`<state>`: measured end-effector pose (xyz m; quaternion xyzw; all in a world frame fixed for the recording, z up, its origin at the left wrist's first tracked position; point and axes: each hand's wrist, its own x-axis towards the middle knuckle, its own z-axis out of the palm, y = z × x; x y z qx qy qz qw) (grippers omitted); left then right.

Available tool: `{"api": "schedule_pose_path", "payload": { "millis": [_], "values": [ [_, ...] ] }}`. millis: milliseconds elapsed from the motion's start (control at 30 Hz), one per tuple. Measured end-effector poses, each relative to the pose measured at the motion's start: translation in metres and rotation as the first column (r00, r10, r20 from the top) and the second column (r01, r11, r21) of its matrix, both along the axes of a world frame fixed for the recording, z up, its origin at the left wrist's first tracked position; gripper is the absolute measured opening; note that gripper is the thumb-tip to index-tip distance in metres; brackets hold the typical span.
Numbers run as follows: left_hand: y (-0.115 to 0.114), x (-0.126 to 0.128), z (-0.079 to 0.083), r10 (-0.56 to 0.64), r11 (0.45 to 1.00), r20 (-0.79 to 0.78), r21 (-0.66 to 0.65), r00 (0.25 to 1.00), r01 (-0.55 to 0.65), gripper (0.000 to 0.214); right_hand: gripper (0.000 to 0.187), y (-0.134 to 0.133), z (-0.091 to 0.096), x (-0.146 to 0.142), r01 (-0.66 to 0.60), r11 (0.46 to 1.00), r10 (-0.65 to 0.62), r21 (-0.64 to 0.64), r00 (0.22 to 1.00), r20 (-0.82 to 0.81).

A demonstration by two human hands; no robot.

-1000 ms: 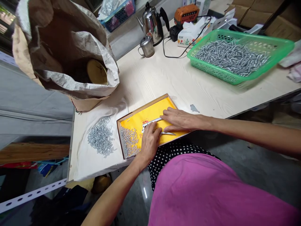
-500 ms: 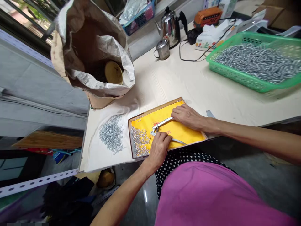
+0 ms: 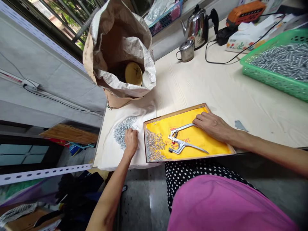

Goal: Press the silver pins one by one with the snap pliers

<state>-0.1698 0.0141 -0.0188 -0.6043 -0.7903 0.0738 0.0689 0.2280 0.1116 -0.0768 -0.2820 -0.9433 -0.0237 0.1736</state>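
We're looking down on a pale counter (image 3: pixel 175 85), its near left corner spread with a white cloth (image 3: pixel 108 155). Up on the far left stands a big paper sack (image 3: pixel 137 46), mouth agape, with a yellowish bowl (image 3: pixel 133 74) inside. Beyond it we've a blue basket (image 3: pixel 166 21) by the barred window (image 3: pixel 69 16); further right, a shiny kettle (image 3: pixel 196 29) with a metal mug (image 3: pixel 187 52) just in front, then a green basket (image 3: pixel 269 80) loaded with metal pins, cut off by the frame edge.

To the action: the pliers (image 3: pixel 183 127) lie in the yellow-bottomed tray (image 3: pixel 163 125) at the counter's near edge, handles spread, head pointing left towards the loose pins (image 3: pixel 154 147) at that end. The right hand (image 3: pixel 213 126) is on them, fingers curled round the end of the upper handle, its forearm reaching in from the right across the tray's corner.

Over on the cloth, left of the tray, the left hand (image 3: pixel 131 139) is at the edge of a pin pile (image 3: pixel 121 131), knuckles up, fingers bent and drawn together; whether they've pinched any pins, we can't tell. Its forearm slants up from below.
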Motion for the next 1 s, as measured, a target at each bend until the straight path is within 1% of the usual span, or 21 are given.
{"api": "schedule_pose_path", "payload": {
  "millis": [100,167,233,300,333,367,400,433,467,500,533,567,633,700,733,800,833,867,900,933,1000],
  "values": [
    [0.007,-0.008,-0.006,-0.038,0.998,-0.04,-0.041,0.998,0.036,0.034,0.02,0.0,0.002,-0.001,0.009,1.0,-0.009,-0.008,1.0,0.022],
    [0.01,-0.008,-0.003,-0.064,0.998,-0.024,-0.005,0.998,0.064,0.031,0.019,-0.001,0.003,-0.001,0.019,1.0,-0.018,-0.01,0.999,0.035],
    [0.01,-0.001,0.004,-0.077,0.994,0.05,0.088,0.996,0.072,0.027,0.018,-0.001,0.005,-0.001,0.029,1.0,-0.028,-0.012,0.998,0.052],
    [0.006,0.018,0.012,-0.062,0.983,0.226,0.181,0.972,0.02,0.023,0.017,-0.001,0.007,0.0,0.03,0.999,-0.029,-0.011,0.997,0.074],
    [0.001,0.032,0.016,-0.042,0.979,0.357,0.2,0.933,-0.032,0.021,0.016,0.0,0.008,0.0,0.025,1.0,-0.024,-0.01,0.996,0.088],
    [-0.004,0.048,0.02,-0.012,0.982,0.509,0.167,0.86,-0.086,0.021,0.017,0.002,0.009,-0.001,0.017,1.0,-0.016,-0.006,0.995,0.101],
    [-0.009,0.067,0.022,0.002,0.988,0.649,0.116,0.761,-0.101,0.022,0.018,0.004,0.011,-0.001,0.009,1.0,-0.009,0.003,0.994,0.112],
    [-0.015,0.085,0.024,0.007,0.994,0.751,0.069,0.66,-0.089,0.023,0.019,0.008,0.013,-0.002,0.003,1.0,-0.004,0.015,0.992,0.122],
    [-0.02,0.104,0.025,0.005,0.997,0.807,0.04,0.591,-0.063,0.024,0.02,0.012,0.015,-0.003,0.0,0.999,-0.004,0.032,0.992,0.129],
    [-0.024,0.12,0.025,-0.006,0.999,0.834,0.024,0.552,-0.026,0.023,0.022,0.017,0.017,-0.004,-0.001,0.999,-0.006,0.052,0.991,0.131],
    [-0.026,0.134,0.024,-0.027,1.0,0.846,0.016,0.533,0.025,0.022,0.023,0.023,0.019,-0.006,-0.001,0.998,-0.008,0.07,0.991,0.133],
    [-0.028,0.145,0.023,-0.057,0.996,0.846,0.013,0.531,0.086,0.021,0.023,0.028,0.021,-0.008,-0.001,0.996,-0.01,0.084,0.991,0.133],
    [-0.027,0.158,0.019,-0.127,0.974,0.83,0.001,0.543,0.226,0.017,0.024,0.037,0.023,-0.01,-0.006,0.995,-0.007,0.098,0.991,0.136],
    [-0.026,0.159,0.017,-0.174,0.946,0.802,-0.026,0.572,0.324,0.016,0.024,0.042,0.023,-0.011,-0.012,0.995,-0.002,0.097,0.99,0.139],
    [-0.025,0.156,0.018,-0.18,0.942,0.776,-0.042,0.605,0.334,0.016,0.024,0.043,0.022,-0.011,-0.012,0.996,-0.001,0.094,0.99,0.138],
    [-0.026,0.147,0.021,-0.151,0.962,0.707,-0.056,0.691,0.268,0.018,0.023,0.043,0.019,-0.009,-0.008,0.996,-0.003,0.086,0.992,0.129],
    [-0.027,0.143,0.024,-0.118,0.976,0.68,-0.054,0.723,0.211,0.018,0.023,0.042,0.018,-0.008,-0.007,0.996,-0.004,0.085,0.992,0.123],
    [-0.028,0.139,0.027,-0.079,0.987,0.673,-0.05,0.735,0.152,0.018,0.024,0.04,0.017,-0.007,-0.007,0.996,-0.004,0.086,0.993,0.119],
    [-0.029,0.137,0.03,-0.038,0.994,0.69,-0.047,0.723,0.098,0.019,0.025,0.039,0.017,-0.006,-0.009,0.996,-0.002,0.089,0.993,0.118],
    [-0.029,0.137,0.032,0.001,0.997,0.727,-0.051,0.686,0.052,0.02,0.026,0.039,0.017,-0.005,-0.013,0.996,0.001,0.094,0.993,0.121],
    [-0.028,0.141,0.033,0.068,0.997,0.805,-0.078,0.589,-0.009,0.024,0.03,0.037,0.019,-0.006,-0.023,0.995,0.009,0.099,0.991,0.134]
  ]
}}
